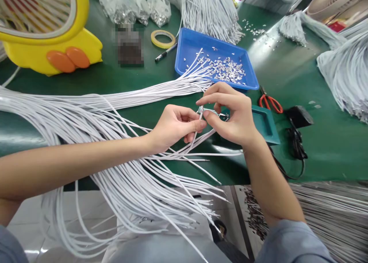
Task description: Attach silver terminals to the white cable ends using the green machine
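My left hand (179, 125) pinches a white cable (196, 129) near its upper end, thumb against curled fingers. My right hand (231, 111) closes on the tip of the same cable from the right, with thumb and index finger either side. At that tip sits a small shiny piece (200, 109), too small to make out fully. Thin pale strands run from there under my right hand. Below and left of my hands spreads a large bundle of white cables (115, 140). Just beyond my fingers stands a blue tray (179, 56) holding many small metal pieces (230, 69).
A teal tray (274, 132) lies partly behind my right hand, with red-handled scissors (270, 102) and a black adapter (300, 115) farther right. Yellow tape (163, 46), a pen (165, 53) and a yellow fan (74, 48) are at back left. More cable bundles (347, 71) lie right.
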Demonstrator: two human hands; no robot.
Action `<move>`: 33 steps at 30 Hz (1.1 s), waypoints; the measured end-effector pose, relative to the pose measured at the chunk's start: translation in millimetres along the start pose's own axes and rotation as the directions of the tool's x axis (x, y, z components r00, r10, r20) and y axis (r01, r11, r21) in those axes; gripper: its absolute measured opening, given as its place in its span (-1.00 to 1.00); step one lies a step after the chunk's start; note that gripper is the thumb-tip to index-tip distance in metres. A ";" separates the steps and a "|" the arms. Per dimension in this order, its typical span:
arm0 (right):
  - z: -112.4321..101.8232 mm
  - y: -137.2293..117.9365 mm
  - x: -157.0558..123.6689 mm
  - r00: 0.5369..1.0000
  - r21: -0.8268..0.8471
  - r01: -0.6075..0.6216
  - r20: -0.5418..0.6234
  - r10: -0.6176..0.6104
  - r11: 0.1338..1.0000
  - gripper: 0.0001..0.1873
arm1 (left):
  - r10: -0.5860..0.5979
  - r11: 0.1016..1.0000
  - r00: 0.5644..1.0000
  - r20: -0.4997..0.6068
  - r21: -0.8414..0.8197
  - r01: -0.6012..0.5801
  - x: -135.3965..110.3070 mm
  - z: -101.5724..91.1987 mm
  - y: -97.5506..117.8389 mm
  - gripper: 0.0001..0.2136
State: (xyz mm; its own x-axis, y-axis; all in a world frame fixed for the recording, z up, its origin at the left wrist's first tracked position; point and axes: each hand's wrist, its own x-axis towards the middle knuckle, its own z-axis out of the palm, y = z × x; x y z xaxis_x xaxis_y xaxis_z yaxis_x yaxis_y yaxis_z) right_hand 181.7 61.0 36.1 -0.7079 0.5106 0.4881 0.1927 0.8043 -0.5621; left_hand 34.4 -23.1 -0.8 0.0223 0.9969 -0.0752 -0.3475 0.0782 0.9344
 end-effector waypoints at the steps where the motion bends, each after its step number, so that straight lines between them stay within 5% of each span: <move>1: 0.2 0.2 0.0 1.000 -0.009 0.008 -0.002 -0.008 1.000 -0.76 | 0.001 1.000 1.000 -0.004 0.001 -0.001 0.2 0.1 -0.3 -0.73; 9: -0.4 4.6 0.8 0.994 -0.084 0.106 -0.014 -0.108 0.991 -0.86 | 0.019 1.000 0.999 -0.050 -0.009 -0.020 3.3 -0.8 -1.0 -0.75; 17: -6.9 -3.1 1.3 0.990 -0.110 0.076 0.127 -0.061 0.991 -0.82 | -0.016 0.999 0.993 -0.114 -0.050 0.010 4.9 0.9 0.7 -0.72; 21: -18.3 -3.3 -3.5 0.992 -0.099 -0.051 -0.120 0.039 0.994 -0.87 | -0.009 1.000 0.993 -0.121 -0.017 0.006 4.0 0.8 1.4 -0.76; 24: -46.2 24.8 -14.0 0.944 -0.277 -0.263 -0.271 0.188 0.924 -0.87 | -0.017 1.000 0.996 -0.082 0.024 0.019 1.9 1.4 0.8 -0.81; 26: -75.2 57.9 -23.2 0.888 -0.443 -0.446 -0.332 0.319 0.778 -0.78 | -0.032 0.999 0.998 -0.048 0.025 0.033 0.9 2.0 -0.9 -0.83; 29: -120.2 111.4 -37.2 0.682 -0.602 -0.696 -0.382 0.624 0.391 -0.69 | -0.034 0.999 0.999 -0.020 0.023 0.034 1.0 2.6 -4.7 -0.83; 33: -148.0 159.1 -49.5 0.540 -0.588 -0.758 -0.320 0.778 0.284 -0.77 | -0.019 0.999 1.000 -0.006 0.030 0.019 2.1 2.4 -7.8 -0.81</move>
State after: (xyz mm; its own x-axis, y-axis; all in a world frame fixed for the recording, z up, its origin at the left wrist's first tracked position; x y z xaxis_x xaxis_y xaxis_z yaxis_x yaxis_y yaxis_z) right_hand 347.9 208.7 21.3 -0.0145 0.9991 0.0398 0.9904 0.0198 -0.1368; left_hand 39.4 -21.7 -7.4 0.0228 0.9952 -0.0949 -0.3186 0.0972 0.9429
